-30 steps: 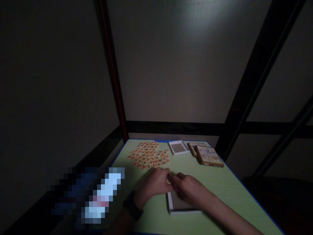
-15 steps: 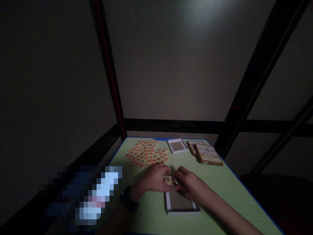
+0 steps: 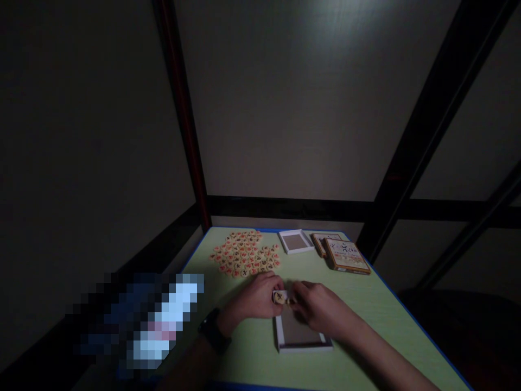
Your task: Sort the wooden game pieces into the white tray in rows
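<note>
My left hand (image 3: 262, 294), with a black watch on its wrist, curls at the far left corner of an open shallow box (image 3: 299, 331). Its thumb and fingers close around a round wooden Chinese chess piece (image 3: 279, 297) marked with a dark character. Just right of it, my right hand (image 3: 313, 304) pinches a second Chinese chess piece (image 3: 290, 302), mostly hidden by the fingers. Both hands cover the box's far side. Beyond my left hand, many loose Chinese chess pieces (image 3: 242, 252) with red and dark characters lie spread out.
A second shallow white tray (image 3: 296, 242) lies at the table's far edge. To its right are two printed game boxes (image 3: 348, 255), partly overlapping. The green table (image 3: 374, 320) has a blue edge and stands near a wall. A blurred-out patch covers the lower left.
My right hand has tilted and shifted slightly, now covering more of its piece. The piece by my left hand has moved a little. The loose pieces and boxes stay put.
</note>
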Tool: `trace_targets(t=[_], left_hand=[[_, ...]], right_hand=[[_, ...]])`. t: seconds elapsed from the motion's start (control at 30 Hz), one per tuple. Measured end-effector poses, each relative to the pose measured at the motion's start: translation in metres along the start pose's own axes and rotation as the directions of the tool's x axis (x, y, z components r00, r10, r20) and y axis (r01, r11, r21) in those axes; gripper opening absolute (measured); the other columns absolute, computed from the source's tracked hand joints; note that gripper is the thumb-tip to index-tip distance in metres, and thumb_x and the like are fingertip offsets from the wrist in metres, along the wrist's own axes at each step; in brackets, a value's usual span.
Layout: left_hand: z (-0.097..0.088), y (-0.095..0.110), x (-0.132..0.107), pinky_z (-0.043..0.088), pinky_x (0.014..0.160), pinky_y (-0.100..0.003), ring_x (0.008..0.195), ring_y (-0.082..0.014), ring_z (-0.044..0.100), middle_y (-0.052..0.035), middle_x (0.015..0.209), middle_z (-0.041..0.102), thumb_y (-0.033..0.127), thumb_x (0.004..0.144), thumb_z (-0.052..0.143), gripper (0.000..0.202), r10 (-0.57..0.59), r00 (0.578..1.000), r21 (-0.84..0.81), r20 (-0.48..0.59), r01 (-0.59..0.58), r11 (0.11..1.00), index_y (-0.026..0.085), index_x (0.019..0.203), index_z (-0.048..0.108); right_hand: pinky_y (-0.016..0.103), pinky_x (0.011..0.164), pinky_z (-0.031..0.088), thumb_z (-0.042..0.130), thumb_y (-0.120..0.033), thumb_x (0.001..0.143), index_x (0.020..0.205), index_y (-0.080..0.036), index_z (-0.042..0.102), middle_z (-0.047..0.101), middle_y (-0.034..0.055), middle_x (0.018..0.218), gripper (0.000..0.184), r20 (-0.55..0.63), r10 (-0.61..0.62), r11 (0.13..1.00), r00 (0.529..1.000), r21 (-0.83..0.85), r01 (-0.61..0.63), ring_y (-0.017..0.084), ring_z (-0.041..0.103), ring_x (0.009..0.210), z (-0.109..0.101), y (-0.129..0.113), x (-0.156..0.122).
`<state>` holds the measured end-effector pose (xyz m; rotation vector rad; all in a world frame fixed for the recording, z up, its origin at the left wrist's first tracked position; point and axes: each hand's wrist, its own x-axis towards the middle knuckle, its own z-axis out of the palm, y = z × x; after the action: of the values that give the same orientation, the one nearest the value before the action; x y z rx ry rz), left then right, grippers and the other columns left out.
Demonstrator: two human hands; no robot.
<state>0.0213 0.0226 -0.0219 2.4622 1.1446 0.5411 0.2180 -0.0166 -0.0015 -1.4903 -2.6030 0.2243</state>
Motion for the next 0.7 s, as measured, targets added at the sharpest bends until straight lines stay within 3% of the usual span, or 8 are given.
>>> trace_targets(t=[0.13,0.43,0.7], left_hand=[[-0.004,0.004,0.0,0.046,0.084,-0.03,0.09,-0.0203,0.061,-0.0033,0.092,0.066,0.016,0.067,0.065,0.018,-0.019,1.0,-0.003,0.018,0.019,1.0,0.02,0.085,0.062],[-0.003,0.004,0.001,0.045,0.081,-0.028,0.087,-0.0198,0.06,-0.0036,0.089,0.067,0.019,0.069,0.066,0.013,-0.038,0.999,0.02,0.024,0.038,0.999,0.02,0.082,0.062],[0.0,0.002,0.001,0.046,0.078,-0.029,0.084,-0.0199,0.062,-0.0036,0.085,0.066,0.019,0.07,0.065,0.009,-0.006,1.0,0.011,-0.003,0.006,1.0,0.019,0.078,0.062]], right_hand=[[0.028,0.063,0.035,0.055,-0.011,0.082,0.095,-0.017,0.06,0.071,0.009,0.094,0.015,0.016,-0.018,0.999,1.0,0.035,0.017,0.02,0.067,0.078,-0.005,0.002,-0.001],[0.029,0.067,0.04,0.051,-0.017,0.088,0.105,-0.016,0.058,0.071,0.0098,0.097,0.019,-0.024,-0.083,0.994,0.996,0.073,0.085,0.022,0.067,0.081,0.006,-0.002,0.0],[0.028,0.067,0.039,0.053,-0.014,0.084,0.1,-0.016,0.058,0.07,0.0093,0.093,0.017,-0.034,-0.039,0.995,0.999,0.096,0.043,0.021,0.065,0.078,0.009,0.0,0.003]])
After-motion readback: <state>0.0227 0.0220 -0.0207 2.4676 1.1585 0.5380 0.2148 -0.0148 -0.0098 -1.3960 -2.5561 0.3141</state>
